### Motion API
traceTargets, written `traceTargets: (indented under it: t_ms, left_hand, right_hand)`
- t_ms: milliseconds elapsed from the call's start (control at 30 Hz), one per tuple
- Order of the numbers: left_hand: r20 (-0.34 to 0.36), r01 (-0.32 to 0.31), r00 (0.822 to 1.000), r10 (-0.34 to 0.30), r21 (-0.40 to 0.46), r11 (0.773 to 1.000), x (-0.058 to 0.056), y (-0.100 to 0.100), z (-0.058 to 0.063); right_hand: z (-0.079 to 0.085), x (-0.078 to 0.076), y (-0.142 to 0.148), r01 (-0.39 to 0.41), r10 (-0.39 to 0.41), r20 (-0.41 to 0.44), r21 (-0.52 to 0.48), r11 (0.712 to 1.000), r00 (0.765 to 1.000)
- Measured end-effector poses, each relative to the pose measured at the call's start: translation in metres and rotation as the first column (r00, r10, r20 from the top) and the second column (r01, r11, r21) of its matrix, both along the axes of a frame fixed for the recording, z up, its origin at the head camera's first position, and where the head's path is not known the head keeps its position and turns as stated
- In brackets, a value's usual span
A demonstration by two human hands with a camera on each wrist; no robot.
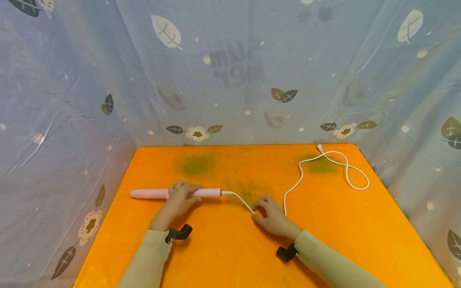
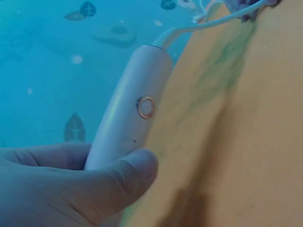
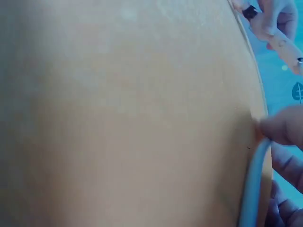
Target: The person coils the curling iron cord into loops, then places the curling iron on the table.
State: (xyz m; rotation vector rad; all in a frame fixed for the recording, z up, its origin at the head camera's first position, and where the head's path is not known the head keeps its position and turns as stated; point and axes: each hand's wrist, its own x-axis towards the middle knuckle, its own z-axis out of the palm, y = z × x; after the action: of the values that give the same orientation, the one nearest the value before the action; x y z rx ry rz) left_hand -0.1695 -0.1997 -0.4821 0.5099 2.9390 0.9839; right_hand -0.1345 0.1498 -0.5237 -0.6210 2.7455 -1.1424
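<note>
A pink hair styling iron (image 1: 209, 193) lies crosswise at the left of the orange table. My left hand (image 1: 181, 199) grips it around the middle. In the left wrist view, the thumb presses along the iron's handle (image 2: 128, 104), below a round button (image 2: 146, 107) with a gold-coloured ring. The white power cord (image 1: 240, 198) leaves the handle's right end. My right hand (image 1: 272, 218) pinches this cord between thumb and fingers, a short way from the handle. In the right wrist view the cord (image 3: 253, 189) runs down from the thumb tip.
The rest of the cord (image 1: 299, 180) winds up the table's right side into a loop, with its plug (image 1: 319, 148) near the back edge. Patterned blue-grey curtains (image 1: 230, 72) enclose the orange table (image 1: 234, 256) at the back and both sides.
</note>
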Motion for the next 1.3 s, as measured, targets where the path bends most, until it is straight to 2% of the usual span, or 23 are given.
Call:
traceTargets:
  t_ms: [133, 333, 467, 633, 733, 933, 1000, 1100, 1233, 1300]
  left_hand:
    - [-0.027, -0.002, 1.0, 0.002, -0.004, 1.0, -0.002, 0.003, 0.003]
    - [-0.15, 0.004, 0.989, -0.002, 0.013, 1.0, -0.004, 0.01, 0.01]
    - [-0.193, 0.005, 0.981, 0.0, 0.024, 1.0, -0.006, 0.018, 0.014]
    - [-0.241, -0.047, 0.969, 0.049, 0.015, 0.999, -0.007, 0.03, 0.014]
    - [-0.282, -0.066, 0.957, 0.067, 0.014, 0.998, -0.008, 0.037, 0.013]
    - [-0.315, -0.08, 0.946, 0.08, 0.012, 0.997, -0.009, 0.054, 0.011]
    - [-0.324, -0.079, 0.943, 0.075, 0.002, 0.997, -0.009, 0.059, 0.011]
    - [-0.327, -0.066, 0.943, 0.052, -0.031, 0.997, -0.009, 0.067, 0.009]
    - [-0.324, -0.027, 0.946, -0.002, -0.085, 0.996, -0.007, 0.075, 0.004]
    - [-0.33, -0.006, 0.943, -0.034, -0.118, 0.993, -0.006, 0.078, 0.001]
  right_hand:
    - [0.006, -0.001, 0.001, 0.075, -0.073, 0.027, -0.058, 0.996, 0.997]
    - [0.02, -0.008, 0.004, 0.123, -0.108, 0.091, -0.167, 0.978, 0.99]
    - [0.03, -0.011, 0.006, 0.142, -0.133, 0.06, -0.199, 0.97, 0.989]
    - [0.037, -0.014, 0.007, 0.147, -0.153, -0.048, -0.115, 0.982, 0.987]
    - [0.037, -0.014, 0.004, 0.13, -0.134, -0.085, -0.045, 0.99, 0.987]
    - [0.041, -0.011, -0.013, 0.077, -0.053, -0.195, 0.116, 0.99, 0.979]
    - [0.042, -0.011, -0.02, 0.051, -0.009, -0.256, 0.159, 0.986, 0.967]
    - [0.045, -0.011, -0.03, -0.005, 0.08, -0.351, 0.209, 0.978, 0.933]
    - [0.051, -0.01, -0.04, -0.076, 0.196, -0.449, 0.272, 0.959, 0.872]
    - [0.054, -0.011, -0.043, -0.082, 0.236, -0.495, 0.313, 0.946, 0.836]
